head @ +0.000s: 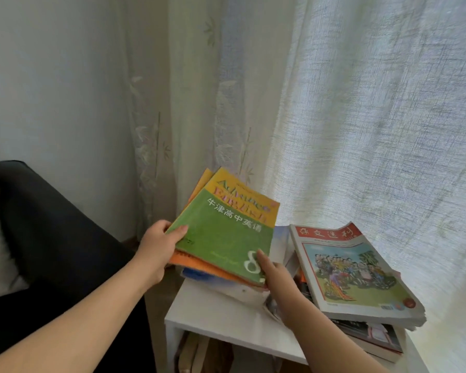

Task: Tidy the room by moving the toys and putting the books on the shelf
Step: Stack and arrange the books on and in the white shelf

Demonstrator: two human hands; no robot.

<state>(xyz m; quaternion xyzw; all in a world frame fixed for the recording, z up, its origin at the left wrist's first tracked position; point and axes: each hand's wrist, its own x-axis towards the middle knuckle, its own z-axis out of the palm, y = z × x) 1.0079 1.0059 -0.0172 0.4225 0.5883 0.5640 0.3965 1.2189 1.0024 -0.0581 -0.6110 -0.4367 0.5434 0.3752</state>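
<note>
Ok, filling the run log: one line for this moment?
left hand: grips book stack | right hand: grips same corner | book stack: tilted above white shelf

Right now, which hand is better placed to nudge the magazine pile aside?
The right hand, probably: it holds the green textbook at the corner nearest the magazine pile; the left hand grips the far edge.

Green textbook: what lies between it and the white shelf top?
Head view: an orange book, then bluish and white papers, between green textbook and shelf top.
</note>
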